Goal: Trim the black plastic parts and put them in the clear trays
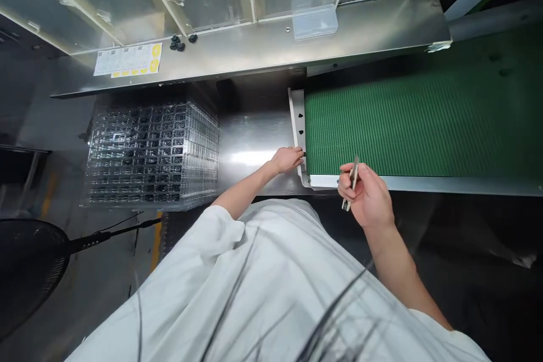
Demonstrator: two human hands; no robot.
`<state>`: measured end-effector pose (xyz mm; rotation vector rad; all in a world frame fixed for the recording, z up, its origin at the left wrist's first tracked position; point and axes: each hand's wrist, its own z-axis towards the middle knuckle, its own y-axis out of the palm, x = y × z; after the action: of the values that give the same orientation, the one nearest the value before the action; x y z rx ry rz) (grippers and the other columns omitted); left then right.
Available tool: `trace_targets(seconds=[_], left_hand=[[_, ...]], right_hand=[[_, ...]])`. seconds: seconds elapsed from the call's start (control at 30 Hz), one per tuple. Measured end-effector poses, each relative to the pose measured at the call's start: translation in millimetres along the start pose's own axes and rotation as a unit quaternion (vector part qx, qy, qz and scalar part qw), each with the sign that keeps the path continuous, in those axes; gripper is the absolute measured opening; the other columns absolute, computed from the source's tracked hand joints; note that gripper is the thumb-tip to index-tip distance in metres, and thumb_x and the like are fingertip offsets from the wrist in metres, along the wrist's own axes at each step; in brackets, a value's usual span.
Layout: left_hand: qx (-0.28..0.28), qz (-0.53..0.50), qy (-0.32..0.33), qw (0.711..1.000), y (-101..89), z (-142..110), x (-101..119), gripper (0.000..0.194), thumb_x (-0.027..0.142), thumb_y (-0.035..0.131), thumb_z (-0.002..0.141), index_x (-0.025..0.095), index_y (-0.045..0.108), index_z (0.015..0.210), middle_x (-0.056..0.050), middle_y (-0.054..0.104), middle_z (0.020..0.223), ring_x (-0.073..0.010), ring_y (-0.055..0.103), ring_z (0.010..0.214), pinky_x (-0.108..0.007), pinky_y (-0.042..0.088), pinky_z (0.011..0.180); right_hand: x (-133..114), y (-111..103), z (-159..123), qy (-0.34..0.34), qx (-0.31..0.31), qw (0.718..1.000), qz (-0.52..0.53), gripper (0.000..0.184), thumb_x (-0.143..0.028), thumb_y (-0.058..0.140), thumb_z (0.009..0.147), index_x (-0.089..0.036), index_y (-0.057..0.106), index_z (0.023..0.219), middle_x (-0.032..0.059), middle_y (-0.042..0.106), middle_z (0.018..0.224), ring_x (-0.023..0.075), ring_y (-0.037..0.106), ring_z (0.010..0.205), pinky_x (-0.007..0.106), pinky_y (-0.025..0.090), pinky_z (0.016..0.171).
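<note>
— Surface?
— A stainless steel surface is carrying stacked clear plastic trays beside a green conveyor belt; a floor fan is standing nearby.
— Grips?
— The right grip is closing narrowly on a slim metal tool at the belt's near edge; the left grip is touching a white end bracket, closure unclear.

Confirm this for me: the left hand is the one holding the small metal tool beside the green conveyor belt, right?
Not quite: the head view shows the right hand, not the left hand, holding the small metal tool beside the green conveyor belt.
</note>
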<state>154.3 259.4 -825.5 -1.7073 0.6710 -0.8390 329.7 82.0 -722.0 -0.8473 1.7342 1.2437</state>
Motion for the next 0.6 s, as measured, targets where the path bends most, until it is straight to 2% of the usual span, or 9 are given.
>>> trace_targets(seconds=[0.07, 0.17, 0.3, 0.37, 0.47, 0.6], left_hand=[[-0.005, 0.035, 0.01, 0.999, 2.7, -4, -4, 0.037, 0.034, 0.04, 0.109, 0.016, 0.072, 0.116, -0.013, 0.07, 0.126, -0.0269, 0.067, 0.109, -0.038, 0.05, 0.088], [-0.015, 0.07, 0.006, 0.997, 1.2, -23, -14, 0.036, 0.032, 0.042, 0.108, 0.014, 0.073, 0.11, -0.014, 0.07, 0.119, -0.0283, 0.065, 0.109, -0.04, 0.047, 0.089], [-0.05, 0.081, -0.026, 0.995, -9.0, -54, -30, 0.033, 0.029, 0.045, 0.106, 0.014, 0.075, 0.103, -0.015, 0.071, 0.113, -0.028, 0.064, 0.103, -0.04, 0.046, 0.087], [-0.064, 0.083, -0.036, 0.994, -15.5, -61, -39, 0.035, 0.03, 0.044, 0.106, 0.014, 0.075, 0.103, -0.015, 0.072, 0.108, -0.0284, 0.063, 0.102, -0.041, 0.046, 0.088], [-0.07, 0.083, -0.034, 0.994, -23.6, -48, -52, 0.037, 0.031, 0.042, 0.107, 0.014, 0.075, 0.109, -0.015, 0.073, 0.108, -0.0296, 0.063, 0.107, -0.043, 0.047, 0.093], [-0.091, 0.075, -0.077, 0.99, -25.5, 13, -72, 0.037, 0.022, 0.048, 0.101, 0.014, 0.07, 0.13, -0.018, 0.069, 0.129, -0.0318, 0.059, 0.125, -0.044, 0.047, 0.105]], right_hand=[[0, -12, -2, -0.002, 0.015, 1.0, 0.006, 0.035, -0.055, 0.078, 0.088, -0.021, 0.076, 0.093, -0.0013, 0.055, 0.067, 0.0079, 0.037, 0.051, 0.023, 0.028, 0.047], [1, -24, -4, -0.004, 0.032, 0.999, 0.01, 0.035, -0.055, 0.079, 0.087, -0.021, 0.077, 0.092, -0.0011, 0.055, 0.066, 0.0079, 0.038, 0.051, 0.023, 0.028, 0.047], [-3, -33, -7, -0.015, 0.058, 0.998, 0.016, 0.035, -0.055, 0.079, 0.088, -0.02, 0.077, 0.091, -0.001, 0.056, 0.065, 0.0083, 0.039, 0.05, 0.023, 0.028, 0.047], [-5, -36, -8, -0.028, 0.074, 0.997, 0.019, 0.035, -0.054, 0.078, 0.089, -0.019, 0.077, 0.091, -0.0005, 0.056, 0.065, 0.0086, 0.04, 0.05, 0.024, 0.028, 0.046], [-8, -38, -10, -0.048, 0.1, 0.993, 0.027, 0.034, -0.051, 0.076, 0.09, -0.017, 0.077, 0.091, 0.0008, 0.057, 0.064, 0.0094, 0.04, 0.049, 0.025, 0.028, 0.046], [-13, -36, -18, -0.059, 0.139, 0.988, 0.022, 0.034, -0.05, 0.077, 0.089, -0.017, 0.077, 0.09, 0.0008, 0.056, 0.063, 0.0099, 0.041, 0.049, 0.026, 0.029, 0.047]])
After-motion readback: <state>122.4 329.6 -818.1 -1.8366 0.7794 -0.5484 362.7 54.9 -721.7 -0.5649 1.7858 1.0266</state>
